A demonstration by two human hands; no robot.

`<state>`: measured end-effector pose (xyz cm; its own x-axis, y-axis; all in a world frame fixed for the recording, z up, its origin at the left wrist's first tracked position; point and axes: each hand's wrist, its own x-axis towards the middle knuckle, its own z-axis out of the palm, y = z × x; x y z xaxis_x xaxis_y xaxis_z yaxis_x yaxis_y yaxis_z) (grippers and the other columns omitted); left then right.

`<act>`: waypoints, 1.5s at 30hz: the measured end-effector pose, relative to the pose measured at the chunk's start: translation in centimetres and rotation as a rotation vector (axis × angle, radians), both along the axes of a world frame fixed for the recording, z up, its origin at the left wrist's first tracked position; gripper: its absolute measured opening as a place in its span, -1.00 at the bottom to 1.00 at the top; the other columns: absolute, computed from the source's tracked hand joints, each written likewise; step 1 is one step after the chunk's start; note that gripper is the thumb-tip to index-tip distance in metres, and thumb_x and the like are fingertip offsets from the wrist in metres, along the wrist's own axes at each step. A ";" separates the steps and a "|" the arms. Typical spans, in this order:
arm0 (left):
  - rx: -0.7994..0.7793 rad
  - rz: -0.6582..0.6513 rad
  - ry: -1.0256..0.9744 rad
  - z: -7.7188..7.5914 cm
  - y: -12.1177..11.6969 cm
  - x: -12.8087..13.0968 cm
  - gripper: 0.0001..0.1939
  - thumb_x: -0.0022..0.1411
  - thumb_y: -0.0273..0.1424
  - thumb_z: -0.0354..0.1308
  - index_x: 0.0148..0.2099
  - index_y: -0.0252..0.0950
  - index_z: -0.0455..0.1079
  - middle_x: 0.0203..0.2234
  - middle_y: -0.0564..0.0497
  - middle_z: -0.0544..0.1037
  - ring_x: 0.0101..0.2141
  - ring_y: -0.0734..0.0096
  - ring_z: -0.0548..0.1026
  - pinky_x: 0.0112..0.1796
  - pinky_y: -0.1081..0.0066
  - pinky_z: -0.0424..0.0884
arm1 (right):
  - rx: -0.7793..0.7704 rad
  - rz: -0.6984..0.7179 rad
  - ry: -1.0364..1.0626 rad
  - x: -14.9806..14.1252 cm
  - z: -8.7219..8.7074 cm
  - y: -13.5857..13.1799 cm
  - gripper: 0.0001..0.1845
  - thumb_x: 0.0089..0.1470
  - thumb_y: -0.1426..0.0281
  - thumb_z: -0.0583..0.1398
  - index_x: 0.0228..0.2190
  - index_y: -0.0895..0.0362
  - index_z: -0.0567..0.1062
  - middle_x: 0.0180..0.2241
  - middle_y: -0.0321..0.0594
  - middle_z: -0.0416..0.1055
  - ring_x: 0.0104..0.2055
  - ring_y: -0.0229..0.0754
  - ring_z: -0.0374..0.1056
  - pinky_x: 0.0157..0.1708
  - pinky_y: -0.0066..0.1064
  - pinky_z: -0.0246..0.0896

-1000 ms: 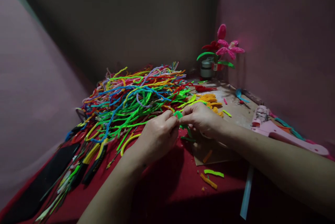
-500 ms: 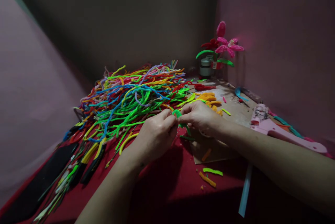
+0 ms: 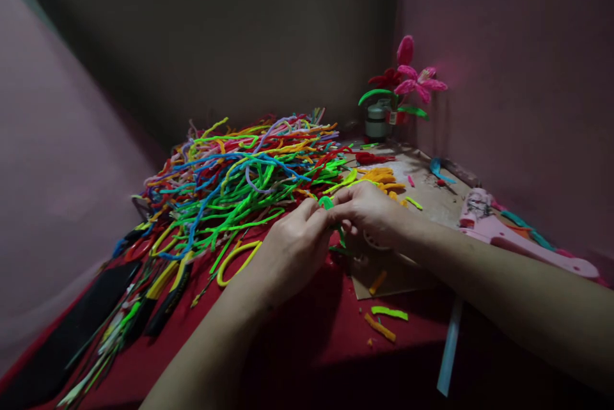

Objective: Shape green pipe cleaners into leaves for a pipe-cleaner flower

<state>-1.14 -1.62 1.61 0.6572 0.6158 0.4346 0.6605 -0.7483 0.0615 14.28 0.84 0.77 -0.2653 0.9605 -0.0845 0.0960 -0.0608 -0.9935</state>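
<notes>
Both hands meet over the front of the table, pinching one bent green pipe cleaner [image 3: 326,203]. My left hand [image 3: 297,244] is closed, its thumb and fingertips at the left side of the green loop. From the right, my right hand [image 3: 367,213] grips the same piece, fingers pressed together. A green tail hangs below the fingers; the fingertips hide part of the piece. Just behind the hands spreads a large heap of multicoloured pipe cleaners [image 3: 240,186]. Orange curled pipe-cleaner pieces [image 3: 378,176] lie beyond my right hand.
Yellow-handled pliers [image 3: 170,288] and a black flat object [image 3: 71,333] lie left. A pink glue gun [image 3: 527,247], with a glue stick [image 3: 449,349] below it, is at right. Pink pipe-cleaner flowers [image 3: 422,84] stand at the back. Cut scraps [image 3: 389,313] dot the red cloth [image 3: 307,333].
My left hand has moved slightly up and right, closer against my right hand. The fingers have shifted on the green pipe cleaner, covering more of it.
</notes>
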 end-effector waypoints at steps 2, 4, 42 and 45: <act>-0.086 -0.032 -0.149 0.6 0.1 -0.3 -0.89 0.16 -0.49 0.02 -0.23 -0.31 0.30 -0.38 0.00 0.37 -0.39 0.49 0.35 -0.36 0.48 0.29 | -0.004 0.006 0.043 0.1 0.2 -0.1 -0.80 -0.26 0.47 0.18 -0.76 0.18 0.26 -0.81 -0.41 0.12 -0.76 -0.44 -0.03 -0.72 -0.51 -0.17; -0.153 -0.034 -0.285 1.1 0.3 -0.6 -0.92 0.14 -0.50 0.05 -0.27 -0.30 0.31 -0.38 0.01 0.39 -0.39 0.50 0.37 -0.37 0.50 0.31 | 0.005 0.002 0.057 0.1 0.4 -0.1 -0.79 -0.24 0.47 0.18 -0.76 0.18 0.27 -0.82 -0.40 0.13 -0.75 -0.44 -0.02 -0.72 -0.50 -0.18; -0.534 0.040 -0.503 -0.3 0.7 0.6 -0.88 0.12 -0.51 -0.04 -0.45 -0.32 0.23 -0.57 0.09 0.30 -0.53 0.55 0.25 -0.47 0.51 0.21 | -0.441 0.095 0.683 0.3 0.1 0.7 -0.88 -0.20 0.58 0.18 -0.68 0.26 0.35 -0.77 -0.37 0.21 -0.75 -0.49 -0.05 -0.72 -0.56 -0.23; -0.484 0.002 -0.362 -0.3 0.9 0.5 -0.86 0.13 -0.52 -0.06 -0.39 -0.33 0.31 -0.48 0.03 0.35 -0.43 0.48 0.30 -0.37 0.47 0.24 | -0.435 0.076 0.651 0.2 0.0 0.6 -0.83 -0.17 0.57 0.17 -0.70 0.24 0.32 -0.78 -0.36 0.20 -0.74 -0.46 -0.03 -0.71 -0.54 -0.20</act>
